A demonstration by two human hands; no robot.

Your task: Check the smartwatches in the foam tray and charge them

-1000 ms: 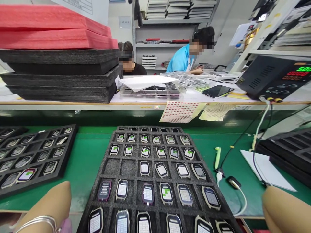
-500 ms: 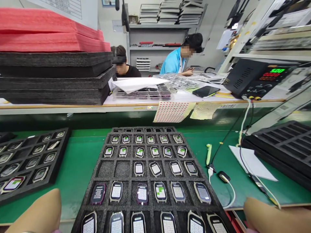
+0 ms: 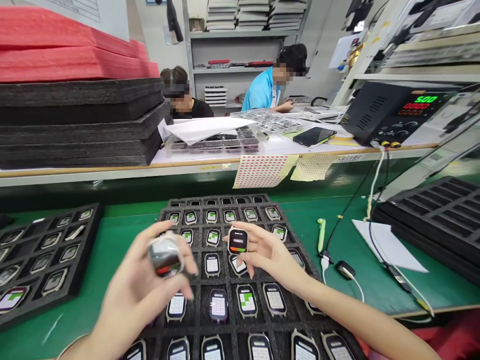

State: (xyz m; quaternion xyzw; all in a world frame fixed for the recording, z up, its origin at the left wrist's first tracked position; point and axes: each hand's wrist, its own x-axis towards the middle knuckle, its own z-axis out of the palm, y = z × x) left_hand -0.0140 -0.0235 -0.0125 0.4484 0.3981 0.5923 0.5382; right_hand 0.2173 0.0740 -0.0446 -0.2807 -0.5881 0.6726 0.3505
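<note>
One watch [image 3: 164,256] gripped in left fingers [image 3: 189,260], another watch [image 3: 237,241] in right fingers [image 3: 259,259], foam tray [image 3: 234,327] on green bench [image 3: 95,260], shelves [image 3: 240,34] beyond.

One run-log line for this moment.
Left hand: holds blurred watch | right hand: holds second watch, screen lit | foam tray: beneath both

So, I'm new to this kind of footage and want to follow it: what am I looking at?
There's no machine here, just a person's two bare hands, filmed by one camera worn on their head, looking forward and down. The left hand holds a blurred smartwatch; the right hand holds a second smartwatch, its screen lit. Beneath them, a black foam tray of smartwatches lies on the green worktop. Farther right, on the raised shelf, sits a power supply with glowing digits.
</note>
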